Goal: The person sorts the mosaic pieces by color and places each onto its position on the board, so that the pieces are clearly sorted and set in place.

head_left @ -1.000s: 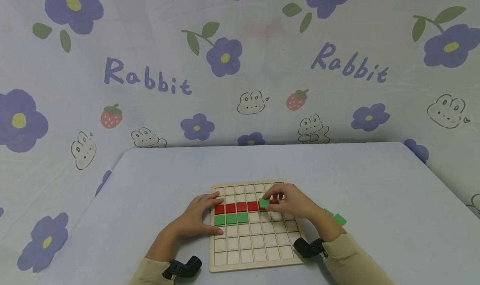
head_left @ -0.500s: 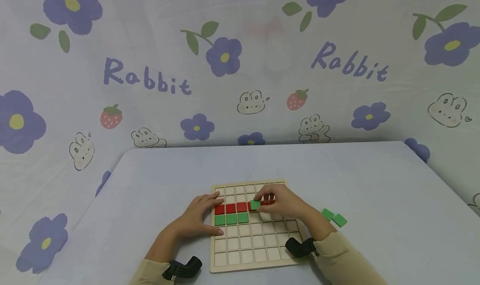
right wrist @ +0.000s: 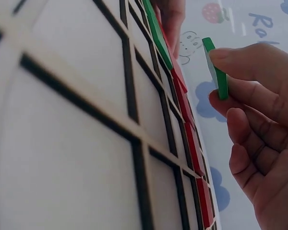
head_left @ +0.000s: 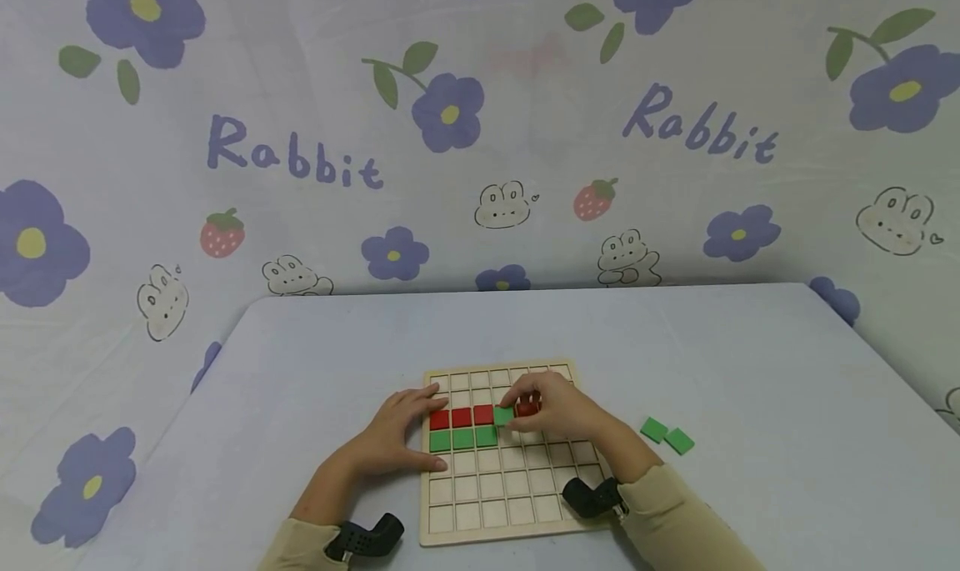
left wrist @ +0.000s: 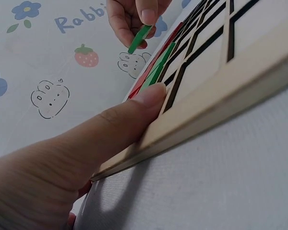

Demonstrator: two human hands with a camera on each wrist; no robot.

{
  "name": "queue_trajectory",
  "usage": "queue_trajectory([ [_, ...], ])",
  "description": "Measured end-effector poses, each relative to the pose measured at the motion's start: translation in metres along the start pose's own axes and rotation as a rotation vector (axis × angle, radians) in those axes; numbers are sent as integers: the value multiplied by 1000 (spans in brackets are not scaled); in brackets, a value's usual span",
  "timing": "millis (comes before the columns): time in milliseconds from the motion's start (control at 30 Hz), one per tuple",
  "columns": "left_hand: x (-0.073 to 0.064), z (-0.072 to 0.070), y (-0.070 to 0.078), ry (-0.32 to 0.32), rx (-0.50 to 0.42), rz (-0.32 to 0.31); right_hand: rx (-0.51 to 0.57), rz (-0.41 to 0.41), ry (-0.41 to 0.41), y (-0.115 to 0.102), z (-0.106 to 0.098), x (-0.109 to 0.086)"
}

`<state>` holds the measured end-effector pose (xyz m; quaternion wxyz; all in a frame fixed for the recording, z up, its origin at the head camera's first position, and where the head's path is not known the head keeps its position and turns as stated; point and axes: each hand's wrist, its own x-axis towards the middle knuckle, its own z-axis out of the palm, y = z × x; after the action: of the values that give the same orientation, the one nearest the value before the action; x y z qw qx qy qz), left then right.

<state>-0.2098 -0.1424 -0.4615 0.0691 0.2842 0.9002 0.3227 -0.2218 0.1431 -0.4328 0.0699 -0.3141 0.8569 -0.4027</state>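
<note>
My right hand [head_left: 558, 406] pinches a green square tile [head_left: 503, 416] between thumb and fingers. In the right wrist view that tile [right wrist: 216, 69] is held tilted above the wooden grid board [right wrist: 69, 153]. On the board, red tiles [head_left: 461, 418] lie in one row, partly hidden by my right hand. Just nearer, three green tiles [head_left: 462, 438] fill the left cells of the row below. My left hand [head_left: 386, 433] rests at the board's left edge with fingers spread, and in the left wrist view its thumb [left wrist: 151, 96] presses on the frame.
Two loose green tiles [head_left: 666, 435] lie on the white table [head_left: 765, 388] to the right of the board. Behind the table hangs a cloth [head_left: 540, 162] printed with flowers and rabbits. A black wrist camera [head_left: 592, 498] sits on the right wrist.
My right hand has moved left with the green tile, from over the right part of the red row to just beside the third green tile's column. The left hand stays put.
</note>
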Motion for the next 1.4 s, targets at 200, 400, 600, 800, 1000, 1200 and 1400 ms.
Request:
queue_trajectory([
  [200,0,0,0,-4,1,-5,12,1,7,4,3,-2],
  [400,1,2,-1,-11,1,-9,15,18,-12,7,5,-7],
  [600,2,2,-2,-6,6,-9,43,19,-36,10,6,-8],
  [800,1,2,-3,-4,15,6,44,16,-59,9,8,-8],
  [1000,1,2,-3,-5,19,2,26,12,-71,8,9,-8],
  [1200,1,1,-2,1,16,7,23,10,-78,7,8,-8],
  [1400,0,0,-2,2,17,8,16,9,-75,7,8,-7],
])
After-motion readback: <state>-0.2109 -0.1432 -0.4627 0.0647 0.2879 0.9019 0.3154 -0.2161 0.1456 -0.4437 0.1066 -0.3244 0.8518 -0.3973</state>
